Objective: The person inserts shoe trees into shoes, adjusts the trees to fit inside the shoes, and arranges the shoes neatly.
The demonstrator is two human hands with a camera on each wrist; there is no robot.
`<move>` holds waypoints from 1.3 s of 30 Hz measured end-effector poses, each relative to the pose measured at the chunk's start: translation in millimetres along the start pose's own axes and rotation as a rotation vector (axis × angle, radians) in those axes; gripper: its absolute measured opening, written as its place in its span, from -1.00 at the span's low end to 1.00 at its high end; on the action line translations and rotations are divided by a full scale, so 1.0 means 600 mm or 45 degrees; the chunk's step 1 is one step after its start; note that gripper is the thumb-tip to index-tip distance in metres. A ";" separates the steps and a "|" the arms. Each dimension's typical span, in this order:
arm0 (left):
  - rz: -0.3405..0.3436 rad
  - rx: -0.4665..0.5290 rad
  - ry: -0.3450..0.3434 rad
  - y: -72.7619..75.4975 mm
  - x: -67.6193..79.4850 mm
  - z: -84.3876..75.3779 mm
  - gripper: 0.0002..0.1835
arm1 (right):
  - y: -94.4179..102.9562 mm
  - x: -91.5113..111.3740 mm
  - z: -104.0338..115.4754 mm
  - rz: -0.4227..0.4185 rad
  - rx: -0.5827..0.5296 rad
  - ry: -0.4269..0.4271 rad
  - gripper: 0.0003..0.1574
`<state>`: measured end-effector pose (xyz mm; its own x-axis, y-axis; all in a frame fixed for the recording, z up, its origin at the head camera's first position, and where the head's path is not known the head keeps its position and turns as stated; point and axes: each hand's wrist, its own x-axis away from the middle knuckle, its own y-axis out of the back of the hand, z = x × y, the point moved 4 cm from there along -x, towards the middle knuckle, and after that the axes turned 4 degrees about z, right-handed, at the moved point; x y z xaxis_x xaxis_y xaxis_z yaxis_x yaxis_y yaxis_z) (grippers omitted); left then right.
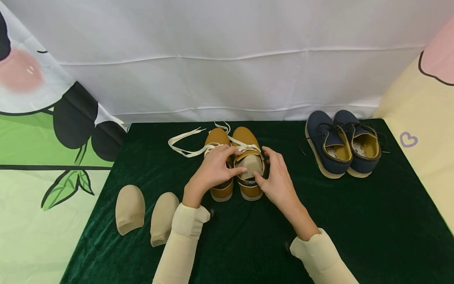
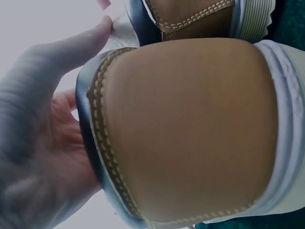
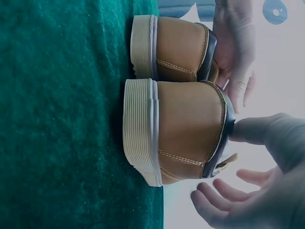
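A pair of tan lace-up shoes stands side by side, heels nearest. A grey-beige pad (image 1: 251, 165) shows in the opening of the right tan shoe (image 1: 251, 192). My left hand (image 1: 215, 169) is over the left tan shoe (image 1: 222, 193), its thumb reaching across to the pad. At the other shoe's right side, my right hand (image 1: 280, 179) has its thumb at the collar and loosely bent fingers beside the shoe. The right wrist view shows that right thumb (image 3: 252, 130) at the dark collar edge. The left palm is partly hidden behind a shoe heel (image 2: 190, 129) in the left wrist view.
Two beige toe-shaped forms (image 1: 130, 209) lie at the left. Navy lace-up shoes (image 1: 331, 146) stand at the back right. Loose white laces (image 1: 182, 146) trail left of the tan shoes. Green velvet cloth (image 1: 319, 213) covers the table, with a white curtain (image 1: 220, 86) behind.
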<state>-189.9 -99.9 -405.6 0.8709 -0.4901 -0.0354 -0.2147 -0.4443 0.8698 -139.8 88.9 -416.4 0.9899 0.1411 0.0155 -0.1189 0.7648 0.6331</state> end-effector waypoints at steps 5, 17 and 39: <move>0.014 0.012 -0.001 0.000 -0.001 0.001 -0.47 | -0.002 -0.007 -0.002 0.093 0.017 -0.030 -0.03; -0.032 -0.021 -0.022 -0.001 -0.005 0.000 -0.54 | -0.003 -0.021 0.004 0.090 0.065 -0.055 -0.07; -0.275 -0.176 -0.086 -0.015 -0.012 -0.014 -0.59 | -0.012 -0.044 -0.001 -0.031 0.107 -0.033 -0.17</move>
<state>-190.5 -86.1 -409.1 0.8575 -0.4460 -0.2565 0.0398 -0.4396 0.8973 -165.1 80.0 -421.8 0.9942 0.1060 0.0187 -0.0890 0.7121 0.6965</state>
